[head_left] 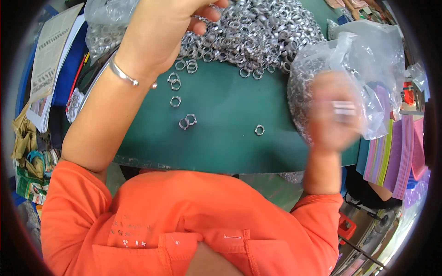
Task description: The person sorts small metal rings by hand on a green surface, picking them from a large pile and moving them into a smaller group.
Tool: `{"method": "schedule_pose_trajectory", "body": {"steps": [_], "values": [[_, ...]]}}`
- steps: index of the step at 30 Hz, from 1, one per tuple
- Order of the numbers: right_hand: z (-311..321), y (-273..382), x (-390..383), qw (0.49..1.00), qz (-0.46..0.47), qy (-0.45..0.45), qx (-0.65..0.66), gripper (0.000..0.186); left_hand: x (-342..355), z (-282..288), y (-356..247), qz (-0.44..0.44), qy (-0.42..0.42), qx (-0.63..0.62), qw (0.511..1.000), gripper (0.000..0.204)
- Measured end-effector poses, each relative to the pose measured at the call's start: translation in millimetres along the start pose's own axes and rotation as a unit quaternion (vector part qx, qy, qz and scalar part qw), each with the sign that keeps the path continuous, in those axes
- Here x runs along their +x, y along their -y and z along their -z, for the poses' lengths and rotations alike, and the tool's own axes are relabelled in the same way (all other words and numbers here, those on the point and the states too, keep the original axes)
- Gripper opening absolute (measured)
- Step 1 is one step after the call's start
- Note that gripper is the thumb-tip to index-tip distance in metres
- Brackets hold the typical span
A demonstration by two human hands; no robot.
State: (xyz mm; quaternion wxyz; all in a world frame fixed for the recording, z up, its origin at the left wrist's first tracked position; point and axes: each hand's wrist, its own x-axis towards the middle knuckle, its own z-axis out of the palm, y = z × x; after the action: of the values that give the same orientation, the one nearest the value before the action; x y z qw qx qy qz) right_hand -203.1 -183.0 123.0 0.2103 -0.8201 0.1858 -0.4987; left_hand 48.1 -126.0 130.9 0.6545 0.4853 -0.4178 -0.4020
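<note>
My left hand is raised over the near-left side of a large heap of silver hexagonal ring nuts, its fingers loosely curled and apart with nothing visible in them; the top edge cuts part of it off. My right hand is smeared by motion over a clear plastic bag of similar nuts, at the bag's near right, so its grip cannot be told. Several loose nuts lie on the green mat between my arms, one single nut nearer my right hand.
At left are papers, blue trays or folders and another bag of metal parts. At right stand stacked coloured sheets or bins and a red object. The table's curved front edge runs close to my body.
</note>
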Motion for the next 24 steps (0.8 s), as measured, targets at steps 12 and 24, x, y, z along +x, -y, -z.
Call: {"method": "schedule_pose_trajectory", "body": {"steps": [12, 24], "values": [[115, -38, 67, 0.912, -0.008, 0.043, -0.408, 0.026, -88, -97, 131, -0.23, 0.368, 0.43, 0.791, 0.015], [-110, 8, -63, 0.895, 0.056, 0.441, -0.033, 0.03, -141, 54, 68, 0.465, 0.116, -0.247, 0.842, 0.023]]}}
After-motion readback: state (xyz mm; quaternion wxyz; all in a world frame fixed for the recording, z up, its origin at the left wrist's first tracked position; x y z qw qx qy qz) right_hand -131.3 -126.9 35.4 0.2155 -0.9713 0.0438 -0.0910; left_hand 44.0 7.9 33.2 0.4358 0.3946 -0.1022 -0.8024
